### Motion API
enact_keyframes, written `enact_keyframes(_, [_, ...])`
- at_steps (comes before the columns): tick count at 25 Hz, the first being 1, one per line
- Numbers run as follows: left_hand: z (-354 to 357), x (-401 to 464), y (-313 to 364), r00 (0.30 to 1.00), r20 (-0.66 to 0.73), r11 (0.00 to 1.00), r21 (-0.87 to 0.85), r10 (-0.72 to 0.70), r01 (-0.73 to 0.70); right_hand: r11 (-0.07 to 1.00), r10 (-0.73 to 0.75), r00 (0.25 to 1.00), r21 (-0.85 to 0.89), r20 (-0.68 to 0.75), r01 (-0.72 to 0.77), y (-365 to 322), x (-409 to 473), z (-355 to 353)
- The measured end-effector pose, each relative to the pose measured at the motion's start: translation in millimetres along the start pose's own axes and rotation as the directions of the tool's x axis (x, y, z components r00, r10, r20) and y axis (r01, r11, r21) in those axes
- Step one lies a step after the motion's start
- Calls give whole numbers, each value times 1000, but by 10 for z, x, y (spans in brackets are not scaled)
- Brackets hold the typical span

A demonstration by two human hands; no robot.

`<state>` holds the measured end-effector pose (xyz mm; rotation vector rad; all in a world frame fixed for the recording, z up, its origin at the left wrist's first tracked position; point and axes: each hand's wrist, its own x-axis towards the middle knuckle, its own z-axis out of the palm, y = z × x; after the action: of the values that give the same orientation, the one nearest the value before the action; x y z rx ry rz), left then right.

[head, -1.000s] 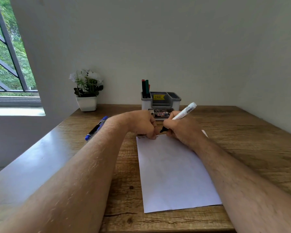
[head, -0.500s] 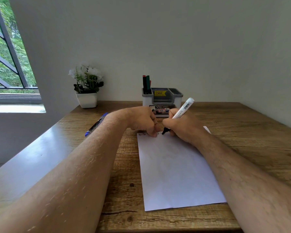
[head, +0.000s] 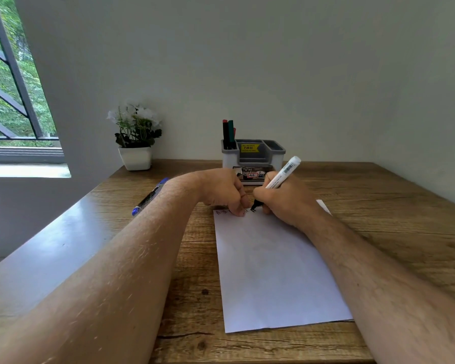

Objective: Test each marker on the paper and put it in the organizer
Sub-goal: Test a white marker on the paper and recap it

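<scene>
My right hand (head: 283, 203) grips a white marker (head: 284, 172) with a black tip, and the tip touches the top edge of the white paper (head: 268, 271), where small dark marks show. Curled into a fist, my left hand (head: 221, 191) rests on the paper's top left edge; whatever may be inside it is hidden. The grey organizer (head: 273, 156) stands behind both hands at the wall, with a red and a green marker (head: 228, 134) upright in its left compartment. A blue marker (head: 149, 198) lies on the table left of my left forearm.
A white pot with a flowering plant (head: 135, 137) stands at the back left of the wooden table (head: 392, 206). A window (head: 8, 82) is at the far left. The wall runs close behind the organizer.
The marker tip has shifted slightly along the paper's top edge, leaving marks. My left fist stays at the paper's top left edge.
</scene>
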<state>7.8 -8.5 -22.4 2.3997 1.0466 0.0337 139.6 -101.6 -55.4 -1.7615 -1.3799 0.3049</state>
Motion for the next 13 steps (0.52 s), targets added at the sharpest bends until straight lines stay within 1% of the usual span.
enact_keyframes(3, [-1, -5, -2, 1000, -2, 1000, 8, 1, -1, 1000, -9, 1000, 6, 11, 9, 7, 6, 12])
enact_keyframes(6, [-3, 7, -3, 1000, -5, 1000, 17, -8, 8, 1000, 0, 999, 10, -38, 1, 23, 16, 11])
enact_keyframes(10, [-7, -6, 12, 1000, 6, 1000, 17, -4, 4, 1000, -3, 1000, -8, -5, 3, 26, 15, 7])
enact_keyframes(13, [-13, -28, 17, 1000, 21, 1000, 21, -2, 2, 998, 53, 994, -15, -97, -54, 40, 49, 6])
